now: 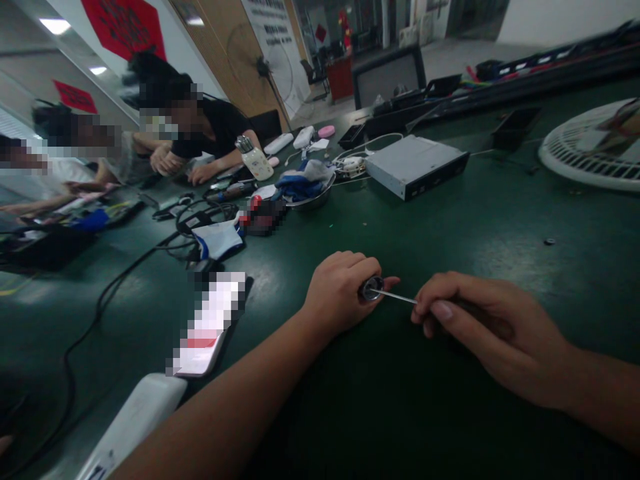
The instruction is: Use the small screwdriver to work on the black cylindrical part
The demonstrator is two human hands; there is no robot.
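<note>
Thin metal shaft point(395, 297) bridges curled left hand point(337, 290) and pinching right hand point(465, 310).

Grey optical drive point(416, 167) on green workbench point(550, 293)

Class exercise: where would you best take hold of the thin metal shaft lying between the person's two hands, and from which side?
Probably by its thick dark round end, coming from the left, as the left hand does: that end is wider than the bare thin shaft, so fingers can close around it. The right hand pinches the shaft's far end.
</note>
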